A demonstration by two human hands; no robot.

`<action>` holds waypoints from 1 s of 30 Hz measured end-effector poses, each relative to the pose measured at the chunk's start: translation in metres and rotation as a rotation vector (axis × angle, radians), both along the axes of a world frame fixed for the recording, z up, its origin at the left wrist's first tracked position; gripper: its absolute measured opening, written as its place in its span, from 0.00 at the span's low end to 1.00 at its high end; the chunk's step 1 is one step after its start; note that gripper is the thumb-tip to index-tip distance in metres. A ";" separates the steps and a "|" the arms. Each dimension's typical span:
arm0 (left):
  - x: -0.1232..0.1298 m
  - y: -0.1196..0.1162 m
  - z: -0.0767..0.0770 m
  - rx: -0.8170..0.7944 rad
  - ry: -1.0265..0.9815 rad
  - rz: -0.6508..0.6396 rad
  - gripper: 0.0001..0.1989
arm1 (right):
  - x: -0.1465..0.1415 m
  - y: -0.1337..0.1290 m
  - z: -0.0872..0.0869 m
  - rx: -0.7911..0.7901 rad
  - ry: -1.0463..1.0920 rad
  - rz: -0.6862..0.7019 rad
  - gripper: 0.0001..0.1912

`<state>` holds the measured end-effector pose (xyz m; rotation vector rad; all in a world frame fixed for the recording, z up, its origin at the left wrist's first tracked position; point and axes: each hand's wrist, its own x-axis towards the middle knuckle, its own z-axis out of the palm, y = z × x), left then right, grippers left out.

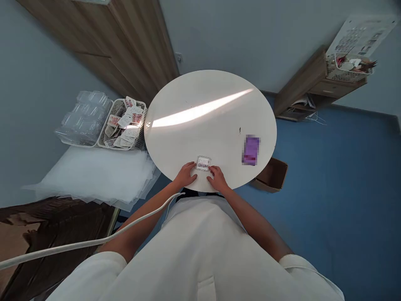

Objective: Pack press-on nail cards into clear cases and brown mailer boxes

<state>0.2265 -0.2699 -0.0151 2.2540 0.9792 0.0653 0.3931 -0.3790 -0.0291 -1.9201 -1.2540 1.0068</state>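
A small clear plastic box [203,163] with a white printed card and small items inside lies flat near the front edge of the round white table [213,92]. My left hand [186,174] rests on the table at the box's left side, thumb and fingers apart, fingertips by its edge. On the other side is my right hand [217,178], its fingertips at the box's right edge and its thumb spread away from them. Neither hand is closed around the box. A purple packet [251,150], partly pixelated, lies farther right on the table.
Left of the table are a white basket of cards [142,125], stacked clear plastic containers [84,115] and translucent sheets [100,173]. A cardboard box [271,174] stands on the floor at right. A white cable [125,228] crosses my left arm.
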 end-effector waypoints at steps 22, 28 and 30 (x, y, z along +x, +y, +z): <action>-0.048 0.013 0.002 0.382 0.027 -0.522 0.11 | -0.025 -0.037 0.009 -0.017 -0.452 0.158 0.07; -0.057 0.010 0.002 0.265 -0.016 -0.578 0.10 | -0.039 -0.067 0.015 -0.053 -0.515 0.132 0.16; -0.059 0.009 0.000 0.220 -0.023 -0.544 0.10 | -0.038 -0.073 0.014 -0.043 -0.534 0.134 0.27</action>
